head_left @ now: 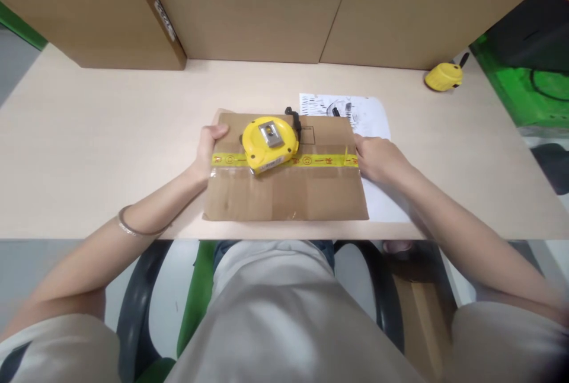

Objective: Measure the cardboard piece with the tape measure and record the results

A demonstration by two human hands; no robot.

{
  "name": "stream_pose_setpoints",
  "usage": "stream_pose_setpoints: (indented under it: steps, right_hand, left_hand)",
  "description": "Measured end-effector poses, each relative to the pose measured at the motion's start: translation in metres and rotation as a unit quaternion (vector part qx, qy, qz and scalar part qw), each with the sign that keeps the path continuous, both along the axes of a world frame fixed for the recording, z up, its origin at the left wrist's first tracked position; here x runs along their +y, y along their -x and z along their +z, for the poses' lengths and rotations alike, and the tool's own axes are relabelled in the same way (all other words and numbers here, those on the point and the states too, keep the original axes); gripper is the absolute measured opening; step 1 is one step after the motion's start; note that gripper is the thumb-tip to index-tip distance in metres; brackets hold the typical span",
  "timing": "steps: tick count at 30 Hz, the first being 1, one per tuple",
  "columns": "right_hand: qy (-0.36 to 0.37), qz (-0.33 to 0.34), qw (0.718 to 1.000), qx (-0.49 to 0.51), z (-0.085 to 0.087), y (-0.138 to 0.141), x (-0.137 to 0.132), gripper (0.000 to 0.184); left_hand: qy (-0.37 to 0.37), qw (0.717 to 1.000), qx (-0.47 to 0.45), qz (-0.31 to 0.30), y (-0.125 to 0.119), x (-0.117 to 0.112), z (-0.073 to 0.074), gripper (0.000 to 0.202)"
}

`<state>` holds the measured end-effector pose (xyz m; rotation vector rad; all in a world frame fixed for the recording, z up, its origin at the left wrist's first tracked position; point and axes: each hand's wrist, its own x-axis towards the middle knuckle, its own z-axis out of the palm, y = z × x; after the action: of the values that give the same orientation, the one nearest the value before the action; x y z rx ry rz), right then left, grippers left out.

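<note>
A flat brown cardboard box (249,199) with a strip of yellow printed tape is held between my two hands over the table. On its top lies a yellow tape measure (254,144), its silver clip facing up and a black strap at its upper right. My left hand (208,144) grips the box's left side, thumb on the top face, other fingers mostly hidden. At the right edge, my right hand (381,156) is closed on the box, its fingertips partly hidden. Partly under the box is a white sheet of paper (373,117) with black markings.
Large cardboard boxes (253,9) line the back of the table (89,152), with another box (98,15) at the left. A second yellow object with a black strap (443,77), apparently another tape measure, sits at the back right. The table's front edge is close to my body.
</note>
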<state>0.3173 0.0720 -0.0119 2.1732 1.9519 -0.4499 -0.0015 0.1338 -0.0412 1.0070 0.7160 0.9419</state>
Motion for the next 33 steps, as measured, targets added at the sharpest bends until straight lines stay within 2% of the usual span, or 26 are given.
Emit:
stream_pose_setpoints:
  steps: [4, 8, 11, 15, 19, 22, 27, 30, 33]
  right_hand:
    - [-0.017, -0.036, 0.999, 0.036, 0.002, 0.008, -0.006, 0.049]
    - [-0.070, -0.078, 0.984, 0.142, -0.008, -0.004, 0.001, 0.042]
    - [-0.116, -0.109, 0.953, 0.258, -0.021, -0.018, 0.008, 0.041]
    - [-0.157, -0.120, 0.896, 0.397, -0.032, -0.031, 0.018, 0.042]
    - [-0.148, -0.089, 0.856, 0.487, -0.033, -0.032, 0.023, 0.051]
    - [-0.130, -0.054, 0.838, 0.527, -0.032, -0.025, 0.024, 0.048]
    - [-0.117, -0.050, 0.825, 0.550, -0.038, -0.014, 0.026, 0.039]
    - [-0.103, -0.051, 0.828, 0.549, -0.041, -0.016, 0.027, 0.040]
    - [-0.098, -0.047, 0.832, 0.544, -0.042, -0.019, 0.028, 0.039]
  left_hand:
    - [0.001, 0.997, -0.029, 0.075, 0.007, 0.007, -0.009, 0.027]
    - [-0.029, 0.996, -0.043, 0.078, 0.011, 0.015, -0.011, 0.027]
    - [-0.039, 0.995, -0.060, 0.070, 0.013, 0.020, -0.008, 0.027]
    - [-0.030, 0.991, -0.080, 0.101, 0.010, 0.019, -0.001, 0.024]
    - [-0.012, 0.988, -0.088, 0.126, 0.005, 0.015, 0.003, 0.017]
    - [-0.005, 0.988, -0.086, 0.129, 0.005, 0.014, 0.004, 0.019]
    - [0.027, 0.987, -0.104, 0.123, 0.008, 0.014, 0.004, 0.020]
    - [0.046, 0.989, -0.093, 0.107, 0.008, 0.011, 0.008, 0.020]
    - [0.043, 0.989, -0.080, 0.116, 0.005, 0.008, 0.011, 0.017]
